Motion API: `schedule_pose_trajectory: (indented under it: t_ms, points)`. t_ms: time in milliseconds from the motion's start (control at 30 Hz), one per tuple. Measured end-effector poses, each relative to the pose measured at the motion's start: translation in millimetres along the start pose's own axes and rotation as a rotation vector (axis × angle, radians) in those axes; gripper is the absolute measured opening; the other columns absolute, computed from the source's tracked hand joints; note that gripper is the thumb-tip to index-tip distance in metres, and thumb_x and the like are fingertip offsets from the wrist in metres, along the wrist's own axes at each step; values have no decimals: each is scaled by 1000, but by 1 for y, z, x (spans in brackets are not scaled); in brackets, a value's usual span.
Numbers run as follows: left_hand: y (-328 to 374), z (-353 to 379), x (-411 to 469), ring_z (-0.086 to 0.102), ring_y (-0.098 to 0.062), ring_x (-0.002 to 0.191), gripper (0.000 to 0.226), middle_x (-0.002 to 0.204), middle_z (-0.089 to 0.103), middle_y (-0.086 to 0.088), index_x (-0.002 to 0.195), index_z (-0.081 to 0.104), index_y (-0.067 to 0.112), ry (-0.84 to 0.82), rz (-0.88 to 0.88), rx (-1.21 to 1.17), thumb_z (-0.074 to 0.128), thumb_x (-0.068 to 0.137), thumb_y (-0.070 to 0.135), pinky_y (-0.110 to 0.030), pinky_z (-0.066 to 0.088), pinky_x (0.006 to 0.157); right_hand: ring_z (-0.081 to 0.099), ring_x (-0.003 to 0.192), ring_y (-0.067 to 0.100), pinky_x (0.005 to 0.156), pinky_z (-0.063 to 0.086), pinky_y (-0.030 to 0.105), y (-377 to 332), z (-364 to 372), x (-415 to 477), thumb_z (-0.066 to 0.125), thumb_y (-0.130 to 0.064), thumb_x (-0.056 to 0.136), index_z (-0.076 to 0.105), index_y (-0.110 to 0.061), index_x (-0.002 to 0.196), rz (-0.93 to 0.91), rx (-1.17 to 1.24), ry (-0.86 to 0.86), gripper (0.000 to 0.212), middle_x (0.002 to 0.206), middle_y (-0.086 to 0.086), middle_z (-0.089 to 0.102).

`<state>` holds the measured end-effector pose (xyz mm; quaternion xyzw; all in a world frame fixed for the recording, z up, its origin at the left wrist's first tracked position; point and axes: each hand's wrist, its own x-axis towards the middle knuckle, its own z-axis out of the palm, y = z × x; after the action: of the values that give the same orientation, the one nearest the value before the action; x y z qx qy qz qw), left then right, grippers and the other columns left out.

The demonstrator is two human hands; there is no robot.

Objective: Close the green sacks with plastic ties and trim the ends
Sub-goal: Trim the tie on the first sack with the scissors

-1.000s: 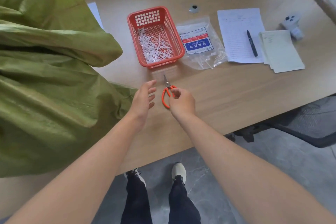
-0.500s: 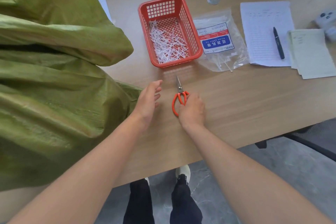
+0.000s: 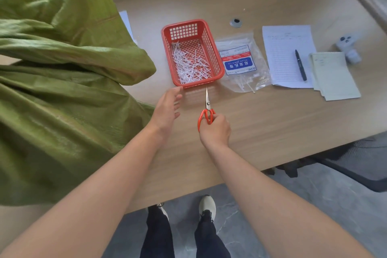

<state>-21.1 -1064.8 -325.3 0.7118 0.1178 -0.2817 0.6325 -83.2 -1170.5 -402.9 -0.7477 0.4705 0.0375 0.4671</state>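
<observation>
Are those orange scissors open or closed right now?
Closed: the scissors show their blades lying together as one thin point, while the right hand grips the handles.

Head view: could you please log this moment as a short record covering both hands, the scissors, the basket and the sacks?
left hand: open, by the red basket's near left corner
right hand: grips the orange handles of the scissors
scissors: blades together, tip toward the basket
basket contents: white tie pieces
green sacks: heaped on the table, left of the hands
</observation>
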Motion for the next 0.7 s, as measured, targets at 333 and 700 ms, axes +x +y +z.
schedule_pose_trajectory:
  t_ms: [333, 700]
  points:
    - [42, -11, -58, 55, -22, 130, 54, 127, 62, 5, 122, 64, 32, 12, 138, -53, 46, 78, 56, -44, 41, 114, 64, 83, 15, 83, 51, 34, -53, -38, -53, 61, -35, 100, 58, -21, 97, -248, 283, -11, 14, 81, -11, 65]
    - [102, -56, -109, 59, -23, 120, 68, 132, 61, -6, 133, 63, 21, 113, 310, -161, 48, 77, 57, -39, 50, 102, 57, 79, -1, 70, 40, 29, -131, -64, -121, 53, -39, 105, 55, -16, 108, -497, 298, -99, 23, 89, -11, 63]
